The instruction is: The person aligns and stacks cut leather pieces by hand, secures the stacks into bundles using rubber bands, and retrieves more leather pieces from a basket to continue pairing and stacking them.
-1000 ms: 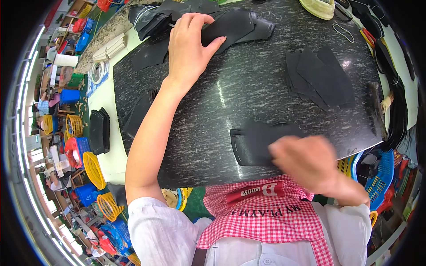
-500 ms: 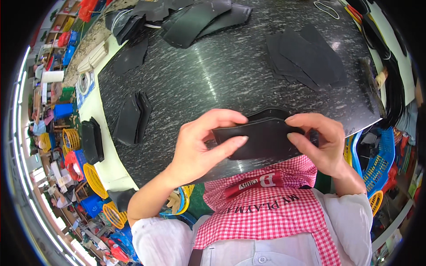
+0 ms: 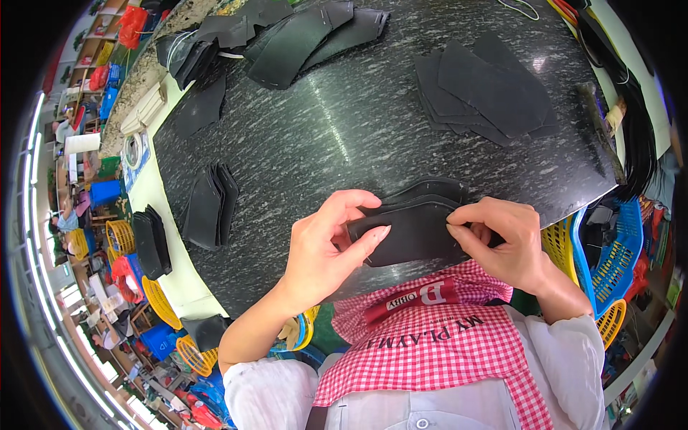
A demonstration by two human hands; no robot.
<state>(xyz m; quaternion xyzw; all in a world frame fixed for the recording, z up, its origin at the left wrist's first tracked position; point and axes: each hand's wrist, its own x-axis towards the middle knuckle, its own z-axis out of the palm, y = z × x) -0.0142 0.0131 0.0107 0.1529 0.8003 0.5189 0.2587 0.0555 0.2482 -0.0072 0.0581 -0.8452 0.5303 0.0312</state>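
Observation:
Near the table's front edge I hold a black leather-like piece with a curved upper edge. My left hand pinches its left end between thumb and fingers. At its upper right corner, my right hand has thumb and forefinger pressed together on the edge. Just behind it another black curved piece shows; whether the two are joined I cannot tell. To the left, a small stack of similar black pieces stands folded on the dark speckled table.
Flat black pieces lie fanned at the far right, and long black pieces at the back. Black strands hang over the right edge. A tape roll sits on the left border. Blue and yellow baskets stand beside the table.
My right thumb and forefinger have closed together on the piece's upper right corner. The piece sits slightly lower, and more of the curved piece behind it shows. The view has shifted a little.

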